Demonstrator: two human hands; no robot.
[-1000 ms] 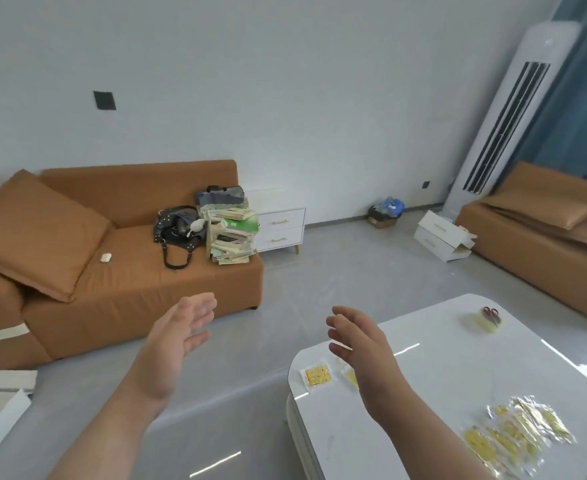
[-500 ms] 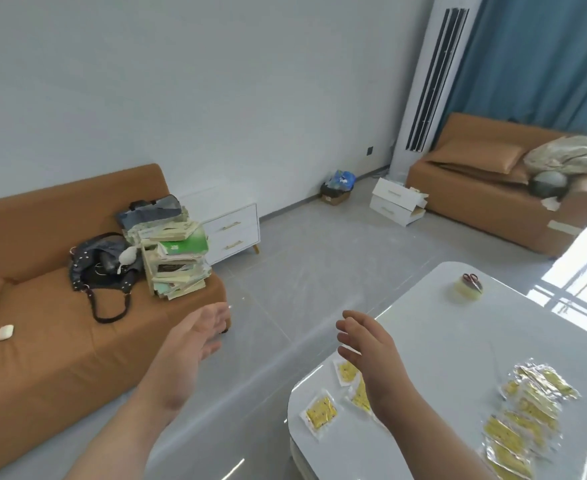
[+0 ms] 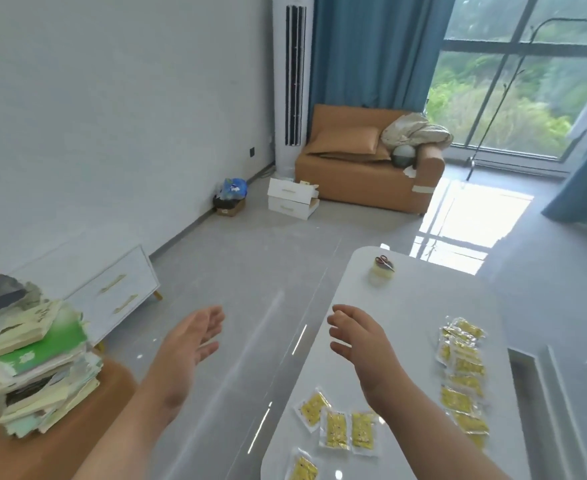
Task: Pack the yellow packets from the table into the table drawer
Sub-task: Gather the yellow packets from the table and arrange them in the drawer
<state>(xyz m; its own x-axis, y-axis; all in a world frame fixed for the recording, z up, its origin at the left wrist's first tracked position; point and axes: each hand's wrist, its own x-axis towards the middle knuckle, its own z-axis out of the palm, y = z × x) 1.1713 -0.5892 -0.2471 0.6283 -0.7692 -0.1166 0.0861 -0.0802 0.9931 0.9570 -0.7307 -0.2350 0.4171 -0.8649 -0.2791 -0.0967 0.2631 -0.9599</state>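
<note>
Several yellow packets in clear wrap lie on the glossy white table: a small group near the table's near left edge and a long overlapping row along its right side. My right hand hovers open above the table, between the two groups, holding nothing. My left hand is raised open over the grey floor, left of the table, palm facing right. No drawer of the table is visible.
A tape roll with red-handled scissors sits at the table's far end. A stack of books rests on an orange sofa at left, a white cabinet behind it. Another sofa, white boxes and a tower air conditioner stand far back.
The view has swung right and down, bringing more of the table, more packets and the window into sight. Both hands stay open and raised in about the same pose.
</note>
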